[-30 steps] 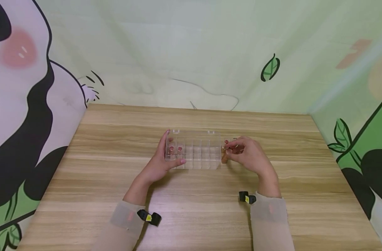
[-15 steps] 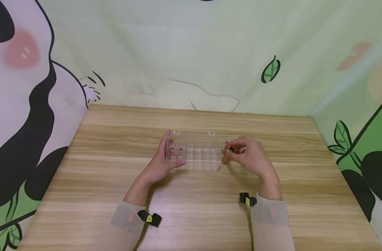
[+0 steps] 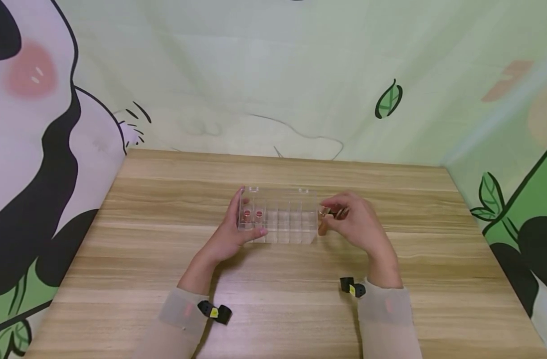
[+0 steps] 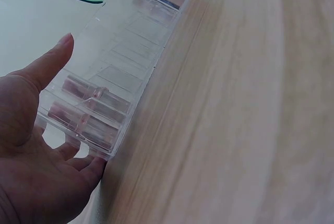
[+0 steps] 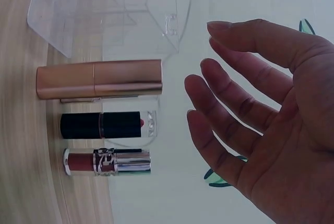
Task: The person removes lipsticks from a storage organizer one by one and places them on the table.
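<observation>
A clear plastic organizer box (image 3: 283,227) with divided compartments stands on the table. My left hand (image 3: 226,238) grips its left end, thumb along the front and fingers behind. Two lipstick tubes (image 4: 86,122) stand side by side in compartments at that end. Just right of the box, my right hand (image 3: 360,222) hovers with loosely bent fingers, holding nothing. Beside its fingertips in the right wrist view stand a rose-gold lipstick tube (image 5: 99,79), a black lipstick (image 5: 78,125) and a lip gloss (image 5: 133,162) with a silver cap. The head view partly hides these tubes behind the fingers.
The wooden table (image 3: 277,309) runs back to a pale green printed cloth wall (image 3: 237,75). Another printed wall panel (image 3: 497,149) stands along the right edge. Cameras are strapped at the left wrist (image 3: 215,312) and the right wrist (image 3: 352,287).
My right hand's fingertips have shifted slightly and now cover a red-topped tube that showed beside them earlier. The left hand and organizer box hold their place.
</observation>
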### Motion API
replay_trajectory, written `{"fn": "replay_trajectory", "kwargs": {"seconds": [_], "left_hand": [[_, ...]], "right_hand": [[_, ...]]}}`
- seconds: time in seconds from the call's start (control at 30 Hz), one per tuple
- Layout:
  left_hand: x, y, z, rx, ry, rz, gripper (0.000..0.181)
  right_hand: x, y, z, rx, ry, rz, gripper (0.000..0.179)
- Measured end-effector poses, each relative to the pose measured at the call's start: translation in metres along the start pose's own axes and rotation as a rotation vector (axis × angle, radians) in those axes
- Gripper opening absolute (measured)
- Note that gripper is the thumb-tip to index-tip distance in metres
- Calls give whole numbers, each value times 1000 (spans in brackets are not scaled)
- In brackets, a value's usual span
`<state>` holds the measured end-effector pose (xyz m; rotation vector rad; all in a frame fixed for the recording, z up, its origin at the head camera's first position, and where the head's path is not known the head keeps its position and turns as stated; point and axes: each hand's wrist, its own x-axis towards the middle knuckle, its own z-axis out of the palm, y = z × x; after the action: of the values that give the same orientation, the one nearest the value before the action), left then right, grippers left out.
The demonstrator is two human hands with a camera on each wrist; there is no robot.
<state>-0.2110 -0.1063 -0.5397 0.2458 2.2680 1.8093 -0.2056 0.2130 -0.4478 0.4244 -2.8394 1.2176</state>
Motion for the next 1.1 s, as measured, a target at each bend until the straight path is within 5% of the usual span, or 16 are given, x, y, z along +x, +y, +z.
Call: {"fn": "replay_trajectory", "kwargs": {"seconds": [1.1], "left_hand": [[-3,6,1,12,11,-17,122]], "right_hand": [[4,-23,25,29,-29,-131,33]]}}
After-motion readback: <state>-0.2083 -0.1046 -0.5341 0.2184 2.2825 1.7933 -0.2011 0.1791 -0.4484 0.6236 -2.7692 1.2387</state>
